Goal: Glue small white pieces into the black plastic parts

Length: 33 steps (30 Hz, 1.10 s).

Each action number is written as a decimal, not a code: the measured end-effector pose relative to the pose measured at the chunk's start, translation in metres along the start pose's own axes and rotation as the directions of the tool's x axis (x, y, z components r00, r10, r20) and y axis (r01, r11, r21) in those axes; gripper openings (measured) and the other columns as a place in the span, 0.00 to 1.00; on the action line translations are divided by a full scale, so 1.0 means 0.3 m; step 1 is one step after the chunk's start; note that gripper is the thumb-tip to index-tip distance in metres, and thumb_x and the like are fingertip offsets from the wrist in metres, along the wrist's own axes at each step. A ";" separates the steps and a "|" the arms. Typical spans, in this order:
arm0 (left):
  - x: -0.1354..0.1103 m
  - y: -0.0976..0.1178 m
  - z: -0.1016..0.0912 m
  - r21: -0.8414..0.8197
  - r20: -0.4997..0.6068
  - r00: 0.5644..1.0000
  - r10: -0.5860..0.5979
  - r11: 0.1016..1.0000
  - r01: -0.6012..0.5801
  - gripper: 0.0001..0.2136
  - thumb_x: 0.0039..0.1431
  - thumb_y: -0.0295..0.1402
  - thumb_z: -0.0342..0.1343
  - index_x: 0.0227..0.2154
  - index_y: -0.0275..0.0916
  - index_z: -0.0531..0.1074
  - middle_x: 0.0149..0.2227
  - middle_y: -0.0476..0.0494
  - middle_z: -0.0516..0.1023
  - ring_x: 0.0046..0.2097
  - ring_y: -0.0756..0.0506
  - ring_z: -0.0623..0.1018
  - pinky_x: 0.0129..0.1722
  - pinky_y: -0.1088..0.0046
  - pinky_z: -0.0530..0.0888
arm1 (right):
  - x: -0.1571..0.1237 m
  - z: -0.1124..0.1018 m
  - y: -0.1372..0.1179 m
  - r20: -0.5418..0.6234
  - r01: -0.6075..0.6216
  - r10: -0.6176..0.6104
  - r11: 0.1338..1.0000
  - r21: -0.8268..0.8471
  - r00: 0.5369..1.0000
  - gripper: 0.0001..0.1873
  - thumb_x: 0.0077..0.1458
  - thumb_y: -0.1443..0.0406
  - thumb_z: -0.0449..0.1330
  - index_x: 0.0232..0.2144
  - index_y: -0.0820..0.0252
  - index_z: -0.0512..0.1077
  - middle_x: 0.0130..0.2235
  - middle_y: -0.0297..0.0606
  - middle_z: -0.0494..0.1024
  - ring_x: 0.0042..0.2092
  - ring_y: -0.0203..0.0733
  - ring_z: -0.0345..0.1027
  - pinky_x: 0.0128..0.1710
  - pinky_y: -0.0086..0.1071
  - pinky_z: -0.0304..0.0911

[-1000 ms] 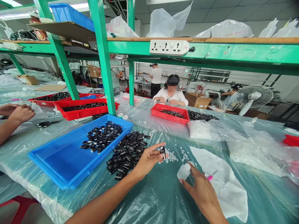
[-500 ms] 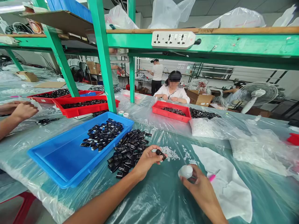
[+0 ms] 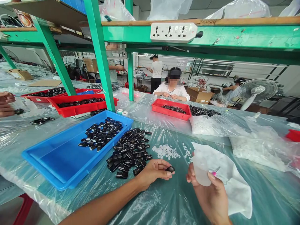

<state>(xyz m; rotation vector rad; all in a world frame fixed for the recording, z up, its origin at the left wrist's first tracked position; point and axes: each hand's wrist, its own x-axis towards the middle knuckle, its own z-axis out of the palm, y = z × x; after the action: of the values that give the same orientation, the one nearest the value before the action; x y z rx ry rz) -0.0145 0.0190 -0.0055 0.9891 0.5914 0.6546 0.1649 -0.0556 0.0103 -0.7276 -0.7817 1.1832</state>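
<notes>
A small glossy black plastic piece (image 3: 170, 169) is pinched between the thumb and fingers of my left hand (image 3: 153, 173). My right hand (image 3: 209, 195) is wrapped around a translucent white plastic bottle (image 3: 201, 172), with its thumb on the near side. Just beyond my left hand lies a heap of similar black pieces (image 3: 128, 150) on the plastic-covered table. Small white bits (image 3: 166, 151) are scattered between and beyond my hands. Under and beside the bottle spreads a white cloth (image 3: 239, 193), where a thin tool with a pink part (image 3: 214, 173) is partly hidden.
A blue tray (image 3: 51, 150) to the left holds more black pieces. Red trays (image 3: 172, 107) stand farther back. Bags of white parts (image 3: 257, 153) lie on the right. A green shelf post (image 3: 100, 62) rises from the table. Another person's hands (image 3: 6, 103) show at far left.
My right hand has turned the bottle so its side now faces me. My left hand has shifted slightly right and nearer with the black piece. The view has tilted a little.
</notes>
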 end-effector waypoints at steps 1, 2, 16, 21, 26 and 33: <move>0.000 -0.004 0.002 0.026 0.005 1.000 0.022 0.999 -0.022 0.19 0.38 0.34 0.69 0.32 0.32 0.70 0.34 0.38 0.78 0.34 0.46 0.77 0.37 0.71 0.69 | 0.000 0.006 -0.004 0.017 -0.007 0.006 0.999 0.042 1.000 0.15 0.53 0.55 0.50 0.30 0.58 0.70 0.27 0.37 0.63 0.27 0.38 0.55 0.28 0.36 0.60; 0.001 -0.009 0.005 0.054 0.013 0.999 0.050 0.997 -0.051 0.18 0.39 0.34 0.69 0.32 0.33 0.69 0.34 0.38 0.78 0.35 0.45 0.77 0.36 0.71 0.69 | -0.001 0.012 -0.006 0.027 -0.018 0.015 0.997 0.082 1.000 0.15 0.53 0.56 0.49 0.30 0.58 0.70 0.26 0.36 0.61 0.26 0.37 0.53 0.27 0.35 0.59; -0.053 0.005 0.044 0.799 0.004 0.886 0.463 0.531 -0.282 0.08 0.56 0.27 0.52 0.37 0.41 0.72 0.39 0.45 0.74 0.42 0.46 0.73 0.44 0.73 0.69 | 0.015 0.025 0.044 -0.258 -0.198 0.268 0.943 0.266 0.928 0.16 0.51 0.52 0.55 0.26 0.58 0.61 0.22 0.27 0.49 0.22 0.32 0.42 0.22 0.29 0.52; -0.046 0.009 0.043 0.838 0.001 0.912 0.410 0.498 -0.224 0.07 0.54 0.29 0.55 0.36 0.42 0.72 0.35 0.51 0.76 0.33 0.49 0.73 0.31 0.77 0.65 | 0.005 0.029 0.083 -0.295 -0.254 0.318 0.938 0.237 0.901 0.15 0.51 0.54 0.58 0.26 0.58 0.60 0.18 0.24 0.49 0.19 0.29 0.37 0.19 0.26 0.50; -0.042 0.002 0.036 0.843 -0.049 0.916 0.399 0.508 -0.177 0.08 0.53 0.31 0.57 0.37 0.43 0.73 0.35 0.54 0.77 0.31 0.50 0.73 0.30 0.78 0.64 | -0.003 0.039 0.095 -0.342 -0.245 0.249 0.968 0.056 0.906 0.18 0.50 0.53 0.60 0.25 0.58 0.58 0.18 0.24 0.52 0.19 0.29 0.40 0.20 0.26 0.53; -0.039 -0.001 0.032 0.835 -0.033 0.916 0.400 0.514 -0.195 0.09 0.53 0.30 0.58 0.37 0.44 0.74 0.36 0.54 0.78 0.33 0.50 0.74 0.27 0.79 0.63 | -0.011 0.011 0.092 -0.354 -0.161 0.056 0.948 -0.274 0.933 0.20 0.51 0.51 0.59 0.23 0.59 0.60 0.19 0.27 0.55 0.22 0.31 0.50 0.23 0.26 0.52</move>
<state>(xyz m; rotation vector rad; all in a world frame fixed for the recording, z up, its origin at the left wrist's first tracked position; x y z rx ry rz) -0.0154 0.0050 0.0001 1.9709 0.9825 0.8212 0.1473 -0.0524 -0.0113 -1.2093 -0.6367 1.0072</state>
